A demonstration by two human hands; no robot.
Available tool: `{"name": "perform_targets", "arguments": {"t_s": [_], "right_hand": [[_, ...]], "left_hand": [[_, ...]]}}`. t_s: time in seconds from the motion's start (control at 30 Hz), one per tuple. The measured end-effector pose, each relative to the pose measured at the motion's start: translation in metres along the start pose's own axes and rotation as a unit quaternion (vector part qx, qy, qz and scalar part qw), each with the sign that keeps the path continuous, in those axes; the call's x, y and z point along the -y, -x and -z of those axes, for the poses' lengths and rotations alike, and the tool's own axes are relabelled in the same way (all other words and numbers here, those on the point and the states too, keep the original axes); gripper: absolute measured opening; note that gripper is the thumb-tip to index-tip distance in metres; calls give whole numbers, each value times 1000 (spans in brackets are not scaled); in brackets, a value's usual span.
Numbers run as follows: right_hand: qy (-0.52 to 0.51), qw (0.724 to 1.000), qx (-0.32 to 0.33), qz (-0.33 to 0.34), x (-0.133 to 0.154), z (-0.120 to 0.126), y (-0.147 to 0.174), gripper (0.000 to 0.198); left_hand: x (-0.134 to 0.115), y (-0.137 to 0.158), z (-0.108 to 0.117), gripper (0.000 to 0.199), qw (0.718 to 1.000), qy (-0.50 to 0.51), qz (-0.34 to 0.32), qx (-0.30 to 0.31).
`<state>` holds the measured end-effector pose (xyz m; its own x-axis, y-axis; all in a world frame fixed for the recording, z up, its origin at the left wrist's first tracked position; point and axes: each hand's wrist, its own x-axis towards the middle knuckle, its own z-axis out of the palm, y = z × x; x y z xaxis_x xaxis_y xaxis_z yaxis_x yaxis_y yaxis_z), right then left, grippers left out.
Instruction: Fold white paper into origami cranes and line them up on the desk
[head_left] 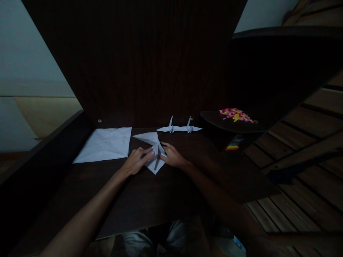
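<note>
A partly folded sheet of white origami paper lies on the dark tabletop, one long point reaching up to the left and a corner pointing toward me. My left hand grips its left side, thumb laid over the middle folds. From the right, my right hand holds the other edge, its fingers partly hidden behind the paper. Behind it, two folded white paper cranes stand side by side against the back panel. To the left rests a stack of creased white paper sheets.
A low side shelf at the right bears a pile of small pink, red and yellow pieces. A raised dark board borders the left side, and a tall dark panel rises at the back. Wooden slats show at the far right.
</note>
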<state>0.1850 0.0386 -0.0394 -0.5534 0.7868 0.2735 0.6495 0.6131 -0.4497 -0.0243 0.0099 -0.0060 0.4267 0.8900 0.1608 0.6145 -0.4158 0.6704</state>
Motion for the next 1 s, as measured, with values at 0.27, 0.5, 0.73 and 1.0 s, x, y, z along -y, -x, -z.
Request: {"name": "perform_targets", "arguments": {"t_s": [0.27,0.5,0.73,1.0], "right_hand": [[18,999,-5,26,-2,-4,-2,34],[24,999,-14,35,-3,-7,-3,30],[25,999,-7,37,-2,-6,-2,41],[30,999,-19,13,2,-2,-1,38]], "left_hand": [[-17,-6,-8,50,976,84,142,-144],[-13,-14,-13,33,965,78,155,-195],[5,-17,-11,20,932,212,196,-221],[12,-14,-2,37,901,269,233,-248]]}}
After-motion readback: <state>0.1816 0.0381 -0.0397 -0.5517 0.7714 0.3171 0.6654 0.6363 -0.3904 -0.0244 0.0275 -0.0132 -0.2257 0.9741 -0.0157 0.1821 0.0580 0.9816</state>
